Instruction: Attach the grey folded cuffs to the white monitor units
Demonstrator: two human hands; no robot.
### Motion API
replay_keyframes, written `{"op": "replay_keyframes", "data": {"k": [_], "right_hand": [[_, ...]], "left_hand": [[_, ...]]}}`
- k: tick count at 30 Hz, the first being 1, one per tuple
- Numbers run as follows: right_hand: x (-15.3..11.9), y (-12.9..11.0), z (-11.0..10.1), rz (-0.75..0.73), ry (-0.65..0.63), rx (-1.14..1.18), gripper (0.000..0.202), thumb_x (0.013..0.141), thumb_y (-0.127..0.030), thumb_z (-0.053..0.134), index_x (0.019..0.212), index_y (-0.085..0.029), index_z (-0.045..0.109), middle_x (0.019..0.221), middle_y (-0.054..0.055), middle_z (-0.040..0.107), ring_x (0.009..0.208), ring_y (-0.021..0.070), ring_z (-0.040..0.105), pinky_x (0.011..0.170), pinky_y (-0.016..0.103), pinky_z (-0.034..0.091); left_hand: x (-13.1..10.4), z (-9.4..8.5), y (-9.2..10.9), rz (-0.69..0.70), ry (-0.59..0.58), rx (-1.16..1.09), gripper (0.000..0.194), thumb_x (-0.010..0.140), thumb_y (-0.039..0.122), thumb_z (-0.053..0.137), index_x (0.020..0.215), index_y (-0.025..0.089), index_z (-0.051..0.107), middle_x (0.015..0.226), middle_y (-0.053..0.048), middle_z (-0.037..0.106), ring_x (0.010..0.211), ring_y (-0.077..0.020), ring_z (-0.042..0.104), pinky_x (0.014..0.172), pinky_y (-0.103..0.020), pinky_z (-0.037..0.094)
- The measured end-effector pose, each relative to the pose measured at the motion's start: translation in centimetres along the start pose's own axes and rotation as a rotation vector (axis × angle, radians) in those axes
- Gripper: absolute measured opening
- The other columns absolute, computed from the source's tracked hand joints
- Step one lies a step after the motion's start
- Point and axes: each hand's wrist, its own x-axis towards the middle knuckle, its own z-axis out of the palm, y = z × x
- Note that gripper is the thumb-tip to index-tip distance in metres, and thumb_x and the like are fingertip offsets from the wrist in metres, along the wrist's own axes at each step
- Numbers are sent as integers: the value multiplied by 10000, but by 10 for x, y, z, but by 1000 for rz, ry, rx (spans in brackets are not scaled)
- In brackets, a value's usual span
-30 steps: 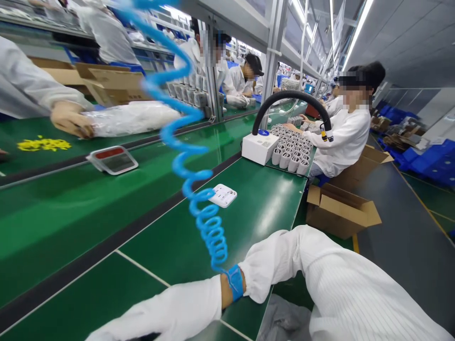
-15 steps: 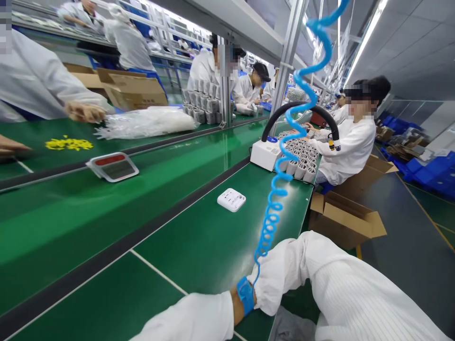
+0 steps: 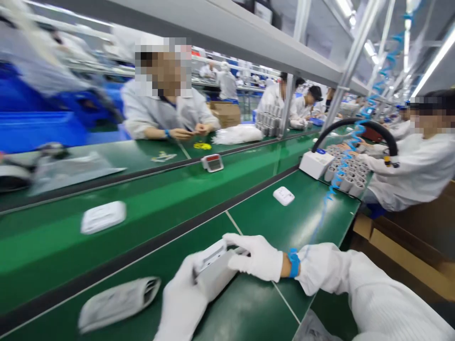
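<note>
Both my hands wear white gloves. A light grey plastic housing [image 3: 217, 275] with a slotted edge is held tilted just above the green table. My left hand [image 3: 186, 291] grips its near left end. On its far right end, my right hand [image 3: 254, 258] closes with thumb and fingers. A blue wrist strap [image 3: 293, 263] circles my right wrist. To the left of my hands lies a similar grey housing [image 3: 119, 303] with an open end, somewhat blurred.
A white square device [image 3: 283, 195] lies farther along the table; another white piece [image 3: 103, 218] is on the green conveyor [image 3: 170, 208]. Grey housings [image 3: 350, 175] stand by a white box [image 3: 315, 164] with a black hose. A co-worker [image 3: 170, 99] sits opposite, another person [image 3: 419, 161] at right.
The view has swung left. My hands have come into view holding the grey housing; before, only the strapped wrist and white-covered forearm parts showed. The second grey housing is now visible.
</note>
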Motion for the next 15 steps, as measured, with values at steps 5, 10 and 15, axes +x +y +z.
{"op": "replay_keyframes", "data": {"k": [5,10,15], "right_hand": [[7,-24,16,47,13,-342,1130,638,-507,871,1615,-259,361,1489,144,569,1317,389,603,1098,527,496],[58,-24,18,16,100,-254,882,706,-291,751,1537,-196,472,1280,83,702,1135,266,690,982,367,559],[186,-41,26,-63,223,-568,785,883,-367,620,1584,-151,339,1352,93,667,1179,198,669,1021,270,511]], "left_hand": [[-2,3,-7,-25,38,-107,327,743,290,629,1053,212,698,938,-6,782,837,-219,722,764,-289,560],[1,13,-6,-45,284,-176,466,856,216,545,1318,178,600,1280,-126,715,1170,-271,689,1015,-395,552],[1,20,-8,-28,371,-356,486,982,202,453,1467,173,474,1462,-171,582,1337,-250,594,1068,-409,545]]}}
